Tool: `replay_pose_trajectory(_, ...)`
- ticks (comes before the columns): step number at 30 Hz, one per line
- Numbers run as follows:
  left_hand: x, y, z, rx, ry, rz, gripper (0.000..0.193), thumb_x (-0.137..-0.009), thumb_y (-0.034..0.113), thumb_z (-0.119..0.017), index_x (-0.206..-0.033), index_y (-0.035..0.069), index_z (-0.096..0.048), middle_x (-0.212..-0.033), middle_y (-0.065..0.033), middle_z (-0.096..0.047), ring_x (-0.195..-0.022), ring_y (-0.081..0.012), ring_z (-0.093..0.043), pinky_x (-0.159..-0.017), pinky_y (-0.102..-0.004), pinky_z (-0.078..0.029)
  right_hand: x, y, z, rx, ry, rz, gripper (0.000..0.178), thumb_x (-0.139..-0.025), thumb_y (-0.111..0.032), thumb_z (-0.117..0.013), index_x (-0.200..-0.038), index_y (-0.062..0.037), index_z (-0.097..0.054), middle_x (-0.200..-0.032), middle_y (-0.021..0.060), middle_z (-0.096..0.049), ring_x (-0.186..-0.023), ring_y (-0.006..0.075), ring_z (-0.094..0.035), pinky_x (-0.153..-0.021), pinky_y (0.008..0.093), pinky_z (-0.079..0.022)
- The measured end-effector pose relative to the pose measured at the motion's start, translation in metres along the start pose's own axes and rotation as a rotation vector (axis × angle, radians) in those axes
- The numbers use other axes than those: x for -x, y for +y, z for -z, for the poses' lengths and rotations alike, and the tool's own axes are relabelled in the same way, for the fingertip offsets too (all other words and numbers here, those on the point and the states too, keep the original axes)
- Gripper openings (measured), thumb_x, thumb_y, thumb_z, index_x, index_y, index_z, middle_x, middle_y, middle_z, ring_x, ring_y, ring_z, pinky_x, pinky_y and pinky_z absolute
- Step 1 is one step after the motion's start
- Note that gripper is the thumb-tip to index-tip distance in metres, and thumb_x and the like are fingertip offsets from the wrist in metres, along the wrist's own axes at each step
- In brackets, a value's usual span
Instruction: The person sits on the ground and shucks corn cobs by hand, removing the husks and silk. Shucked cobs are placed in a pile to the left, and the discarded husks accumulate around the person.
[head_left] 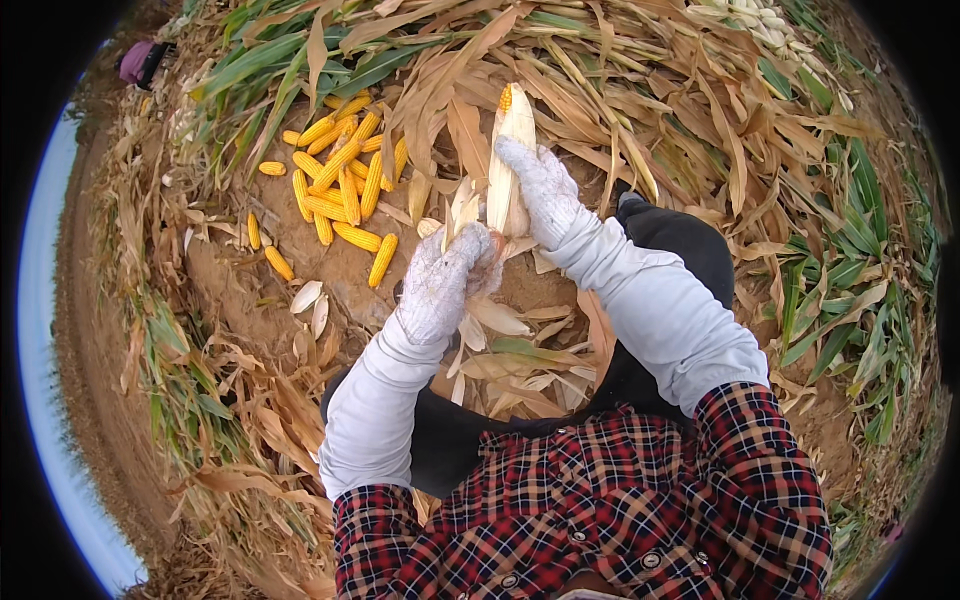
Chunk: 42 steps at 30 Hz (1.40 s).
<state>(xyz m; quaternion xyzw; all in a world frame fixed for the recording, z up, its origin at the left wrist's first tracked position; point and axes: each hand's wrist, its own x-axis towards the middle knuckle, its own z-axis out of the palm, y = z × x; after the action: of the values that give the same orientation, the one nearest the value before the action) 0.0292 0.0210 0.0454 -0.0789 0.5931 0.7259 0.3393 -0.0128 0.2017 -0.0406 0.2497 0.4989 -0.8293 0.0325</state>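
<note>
An ear of corn (503, 190) stands up in front of me, mostly wrapped in pale husk, with yellow kernels bare at its tip. My right hand (541, 190), in a whitish knit glove, is closed round its right side. My left hand (449, 272), gloved and flecked with plant bits, is closed beside the ear's lower end. Strips of peeled husk (462, 208) stick up from that left hand; its fingertips are partly hidden. Loose husks (520, 365) lie on the ground between my legs.
A heap of bare yellow corn cobs (345, 170) lies ahead to the left, a few scattered nearer. Dry and green corn stalks (620, 90) spread across the far side. More leaves (850, 270) cover the right. Several pale ears (765, 20) lie at the far right.
</note>
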Motion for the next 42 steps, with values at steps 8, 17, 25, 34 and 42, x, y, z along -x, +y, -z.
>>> replay_pose_trajectory(8, 0.007, 0.033, 0.017, -0.112, 0.193, -0.081, 0.03, -0.109, 0.029, -0.061, -0.104, 0.001, -0.071, -0.089, -0.0026, -0.067, -0.075, -0.0096, -0.062, -0.066, -0.0255, -0.05, 0.007, -0.008, -0.006, -0.05, -0.259, -0.002, 0.059, -0.097, -0.042, -0.076, -0.134, 0.0006, -0.06, -0.112, 0.0119, -0.072, -0.099, 0.0189, -0.072, -0.087, 0.0352, -0.06)
replay_pose_trajectory(17, 0.023, 0.058, 0.115, -0.598, 0.456, -0.306, 0.04, -0.105, 0.04, -0.066, -0.109, 0.001, -0.072, -0.09, -0.0057, -0.071, -0.08, -0.0178, -0.067, -0.073, -0.0309, -0.051, -0.003, -0.023, 0.016, -0.061, -0.116, -0.016, 0.059, -0.098, -0.046, -0.077, -0.135, -0.0057, -0.054, -0.1, 0.0122, -0.065, -0.088, 0.0238, -0.071, -0.081, 0.0473, -0.064)
replay_pose_trajectory(25, 0.011, 0.075, 0.163, -1.654, 0.765, -0.191, 0.097, -0.086, 0.044, -0.087, -0.162, 0.006, -0.041, -0.16, -0.0223, -0.051, -0.145, -0.0374, -0.052, -0.117, -0.046, -0.044, 0.005, -0.014, 0.006, -0.411, -0.404, -0.347, 0.059, -0.104, -0.04, -0.064, -0.147, -0.007, -0.043, -0.108, 0.02, -0.065, -0.088, 0.0334, -0.072, -0.072, 0.053, -0.066)
replay_pose_trajectory(34, -0.047, 0.031, 0.056, -0.374, 0.232, -0.283, 0.043, -0.1, 0.027, -0.075, -0.131, -0.001, -0.068, -0.111, -0.0073, -0.074, -0.095, -0.0141, -0.069, -0.086, -0.0308, -0.056, 0.024, 0.005, -0.015, 0.571, -0.424, 0.215, 0.091, -0.088, -0.046, -0.084, -0.157, -0.0019, -0.044, -0.142, 0.0206, -0.062, -0.124, 0.0277, -0.066, -0.107, 0.0375, -0.053)
replay_pose_trajectory(42, -0.056, 0.029, 0.047, -0.117, 0.204, -0.314, 0.035, -0.098, 0.018, -0.074, -0.126, -0.002, -0.067, -0.111, -0.0078, -0.072, -0.101, -0.0152, -0.069, -0.088, -0.0304, -0.057, 0.016, 0.025, -0.009, 0.514, -0.404, 0.313, 0.084, -0.092, -0.05, -0.079, -0.152, 0.0008, -0.049, -0.13, 0.0204, -0.069, -0.114, 0.0284, -0.071, -0.101, 0.0369, -0.057)
